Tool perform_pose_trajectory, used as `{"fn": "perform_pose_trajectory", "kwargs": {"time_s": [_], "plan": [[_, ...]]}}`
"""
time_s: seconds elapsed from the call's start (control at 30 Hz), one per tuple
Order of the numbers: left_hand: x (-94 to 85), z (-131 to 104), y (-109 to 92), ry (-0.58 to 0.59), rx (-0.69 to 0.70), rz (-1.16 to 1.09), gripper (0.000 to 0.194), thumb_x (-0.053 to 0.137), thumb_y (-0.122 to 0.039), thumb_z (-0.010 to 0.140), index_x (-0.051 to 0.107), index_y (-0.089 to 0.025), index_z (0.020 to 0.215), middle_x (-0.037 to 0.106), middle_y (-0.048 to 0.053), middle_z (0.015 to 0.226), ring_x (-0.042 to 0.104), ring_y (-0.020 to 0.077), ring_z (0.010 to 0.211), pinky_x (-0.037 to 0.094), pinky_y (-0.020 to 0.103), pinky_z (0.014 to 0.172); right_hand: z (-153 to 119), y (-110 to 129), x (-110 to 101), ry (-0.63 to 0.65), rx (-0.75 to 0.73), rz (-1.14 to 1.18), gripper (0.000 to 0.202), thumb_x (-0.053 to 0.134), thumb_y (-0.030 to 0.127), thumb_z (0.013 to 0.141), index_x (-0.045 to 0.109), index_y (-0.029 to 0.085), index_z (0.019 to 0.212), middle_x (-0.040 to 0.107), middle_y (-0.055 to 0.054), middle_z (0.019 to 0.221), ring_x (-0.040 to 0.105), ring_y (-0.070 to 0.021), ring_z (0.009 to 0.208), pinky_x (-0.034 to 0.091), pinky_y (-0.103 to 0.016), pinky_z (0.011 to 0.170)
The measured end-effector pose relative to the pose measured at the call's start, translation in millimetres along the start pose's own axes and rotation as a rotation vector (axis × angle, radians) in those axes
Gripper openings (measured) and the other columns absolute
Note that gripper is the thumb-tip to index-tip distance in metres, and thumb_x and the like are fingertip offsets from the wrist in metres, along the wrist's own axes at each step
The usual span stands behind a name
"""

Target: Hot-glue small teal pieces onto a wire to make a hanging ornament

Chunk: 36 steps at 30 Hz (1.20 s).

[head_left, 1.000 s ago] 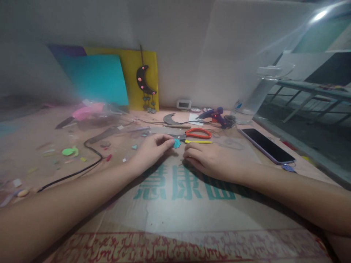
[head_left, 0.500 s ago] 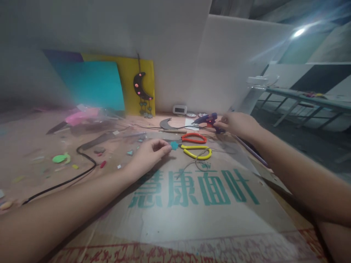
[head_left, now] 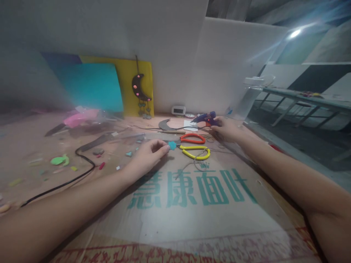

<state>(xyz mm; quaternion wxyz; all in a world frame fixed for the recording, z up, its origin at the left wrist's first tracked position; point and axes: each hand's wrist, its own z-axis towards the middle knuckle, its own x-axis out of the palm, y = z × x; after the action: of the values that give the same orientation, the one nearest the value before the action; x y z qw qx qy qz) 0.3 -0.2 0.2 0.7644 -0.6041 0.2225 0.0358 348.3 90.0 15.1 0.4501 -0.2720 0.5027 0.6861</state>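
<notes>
Between the thumb and fingertips of my left hand is a small turquoise flower-shaped piece, held low over the board. Scissors with one red and one yellow handle lie just right of it, a thin grey cord looped over the yellow handle. Farther back, my right hand has its fingers around the handle of a dark blue glue gun, which shows a small red light. The gun's nozzle points left, above a white paper piece.
A grey crescent cutout and a thin stick lie behind the scissors. A moon ornament hangs before a yellow sheet. At left are a black cable, a pink glue gun-like shape and scattered scraps. A small white digital display stands behind.
My right hand has closed farther around the glue gun's handle, its forearm now lower and more to the left. My left hand keeps the turquoise piece in almost the same spot.
</notes>
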Motion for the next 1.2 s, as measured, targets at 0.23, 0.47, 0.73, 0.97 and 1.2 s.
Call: {"fn": "perform_pose_trajectory", "kwargs": {"time_s": [0.23,0.47,0.73,0.97,1.2], "plan": [[1.1,-1.6,-4.9,-0.023,-0.023,-0.035,0.027,0.06,-0.044,0.08,0.058,-0.018,0.075,0.062,0.0,0.069,0.052,0.0135,0.061,0.042,0.024,0.053,-3.5,23.7,-19.1,-0.079,0.031,0.085,0.052,0.069,0.045,0.076,0.054,0.015,0.115,0.07,-0.016,0.106,0.069,-0.026,0.087,0.053,-0.035,0.073],[0.6,1.2,-1.5,-0.064,0.008,-0.122,0.017,0.058,-0.034,0.081,0.058,-0.018,0.074,0.062,-0.001,0.068,0.057,0.014,0.066,0.048,0.027,0.066,-52.3,92.2,-9.2,0.015,-0.15,0.437,0.031,0.055,0.048,0.088,0.061,0.017,0.089,0.073,-0.009,0.083,0.071,-0.0209,0.072,0.056,-0.034,0.07],[-0.6,4.6,11.1,-0.175,0.015,-0.127,0.014,0.056,-0.032,0.082,0.056,-0.018,0.077,0.064,0.0,0.075,0.062,0.0158,0.076,0.05,0.028,0.072,-95.9,110.7,20.2,-0.03,-0.289,0.408,0.027,0.057,0.041,0.088,0.069,0.02,0.102,0.075,-0.009,0.103,0.07,-0.0269,0.097,0.053,-0.044,0.091],[-3.3,7.6,13.1,-0.222,0.032,-0.102,0.014,0.054,-0.031,0.082,0.056,-0.018,0.076,0.061,0.0,0.074,0.06,0.0159,0.077,0.049,0.029,0.072,-103.8,117.0,14.4,-0.1,-0.195,0.411,0.016,0.065,0.039,0.08,0.068,0.024,0.084,0.076,-0.007,0.087,0.071,-0.0293,0.083,0.059,-0.043,0.076],[-3.4,8.3,15.3,-0.208,0.063,-0.079,0.014,0.054,-0.031,0.082,0.057,-0.019,0.075,0.062,-0.001,0.074,0.059,0.0162,0.077,0.047,0.028,0.074,-111.6,114.7,16.4,0.133,-0.299,0.531,0.027,0.065,0.048,0.077,0.066,0.024,0.091,0.075,-0.007,0.091,0.071,-0.0284,0.084,0.059,-0.044,0.079]]}}
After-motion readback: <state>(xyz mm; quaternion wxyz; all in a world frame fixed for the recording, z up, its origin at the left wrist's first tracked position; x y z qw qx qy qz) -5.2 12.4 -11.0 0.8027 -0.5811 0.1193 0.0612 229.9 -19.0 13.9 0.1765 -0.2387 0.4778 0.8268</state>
